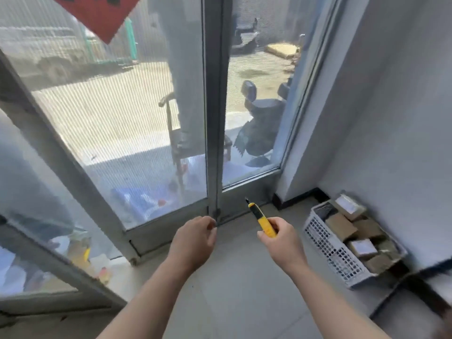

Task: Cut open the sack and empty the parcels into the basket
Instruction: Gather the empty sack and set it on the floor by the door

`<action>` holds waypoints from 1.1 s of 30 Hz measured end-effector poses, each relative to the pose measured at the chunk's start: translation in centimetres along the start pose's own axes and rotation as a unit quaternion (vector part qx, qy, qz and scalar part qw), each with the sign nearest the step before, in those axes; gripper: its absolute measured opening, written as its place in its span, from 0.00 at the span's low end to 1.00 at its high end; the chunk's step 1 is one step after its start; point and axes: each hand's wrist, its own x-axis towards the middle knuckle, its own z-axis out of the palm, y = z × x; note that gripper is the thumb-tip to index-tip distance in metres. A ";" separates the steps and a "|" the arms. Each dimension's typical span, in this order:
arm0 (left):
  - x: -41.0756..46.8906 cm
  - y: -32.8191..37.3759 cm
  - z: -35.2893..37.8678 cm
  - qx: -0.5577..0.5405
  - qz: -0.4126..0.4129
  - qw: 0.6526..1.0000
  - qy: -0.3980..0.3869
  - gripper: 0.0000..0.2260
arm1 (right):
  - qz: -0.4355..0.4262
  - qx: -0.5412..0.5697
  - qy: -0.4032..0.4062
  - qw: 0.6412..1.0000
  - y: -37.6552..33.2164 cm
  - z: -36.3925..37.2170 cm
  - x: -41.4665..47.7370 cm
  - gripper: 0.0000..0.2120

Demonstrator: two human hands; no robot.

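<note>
My right hand (pixel 281 238) grips a yellow utility knife (pixel 261 220), its tip pointing up and away toward the door. My left hand (pixel 194 238) hovers beside it with curled fingers and holds nothing. A white perforated plastic basket (pixel 330 253) stands on the floor at the right against the wall, with several brown and taped parcels (pixel 354 231) inside. No sack is in view.
A glass double door with a grey metal frame (pixel 212 118) stands straight ahead, its left leaf swung inward (pixel 61 167). Scooters and a yard show through the glass. A white wall (pixel 391 118) runs along the right. Grey tiled floor (pixel 232 289) lies under my arms.
</note>
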 end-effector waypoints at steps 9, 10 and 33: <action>7.6 16.4 11.5 -0.015 0.192 0.972 -0.131 0.10 | 0.184 0.031 0.214 0.959 11.6 -14.8 -0.8 0.11; 8.1 18.3 12.6 -0.020 0.214 0.966 -0.146 0.10 | 0.201 0.038 0.233 0.951 12.4 -16.1 -1.2 0.10; 10.3 43.9 34.2 0.045 0.517 0.759 -0.393 0.16 | 0.524 0.053 0.448 0.722 31.3 -28.2 -7.4 0.16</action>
